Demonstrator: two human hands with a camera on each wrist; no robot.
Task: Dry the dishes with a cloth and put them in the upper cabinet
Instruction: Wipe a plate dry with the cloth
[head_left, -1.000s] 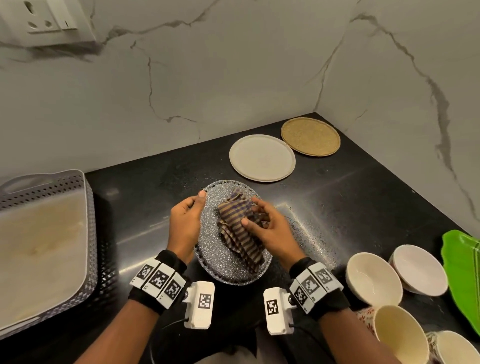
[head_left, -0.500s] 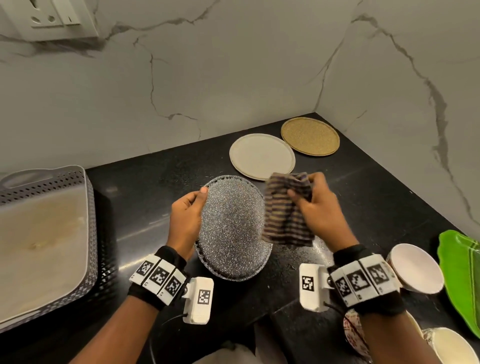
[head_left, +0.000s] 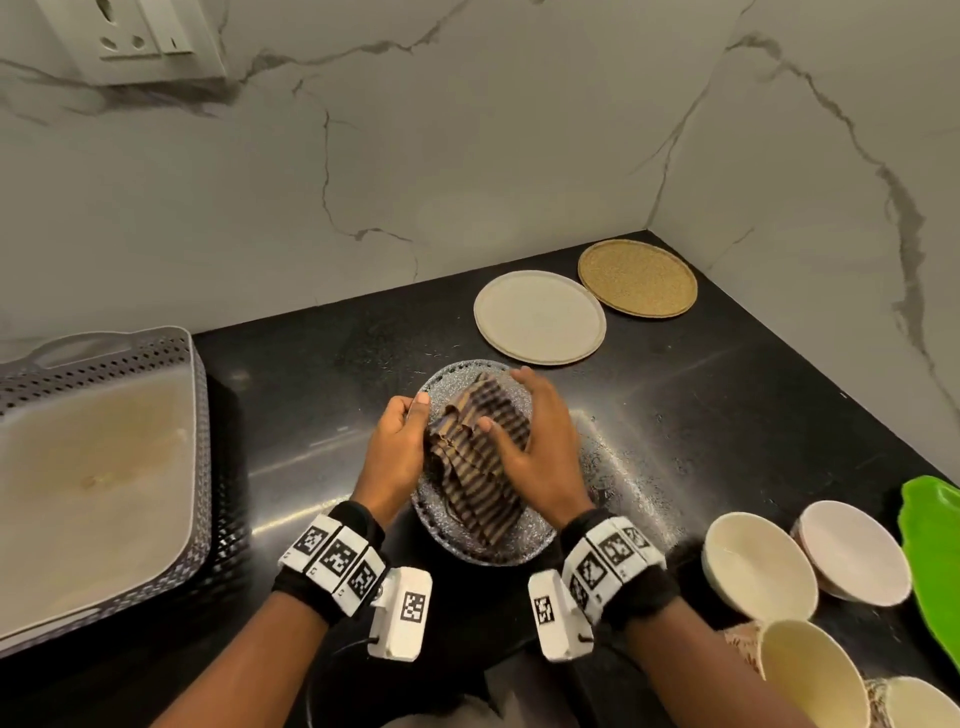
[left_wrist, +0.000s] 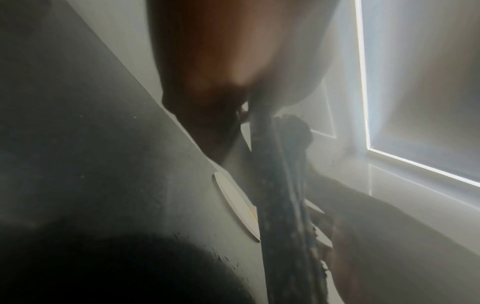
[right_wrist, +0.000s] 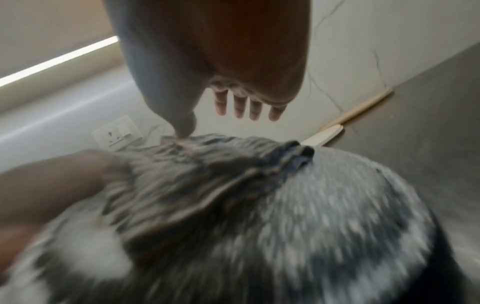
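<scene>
At the frame's centre, the left hand grips the tilted speckled grey round plate's rim above the black desk, steadying it while the right hand's flat, straight fingers press the striped brown cloth against its face, probably to dry it.

Plates: three. Bowls: four. Cloth: one. Tray: one.

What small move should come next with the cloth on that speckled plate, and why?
Probably sweep the striped cloth toward the plate's far rim. The right hand presses it flat on the speckled plate, which the left hand holds tilted by its left edge; bare surface shows at the far rim and near edge, likely not wiped yet.
</scene>
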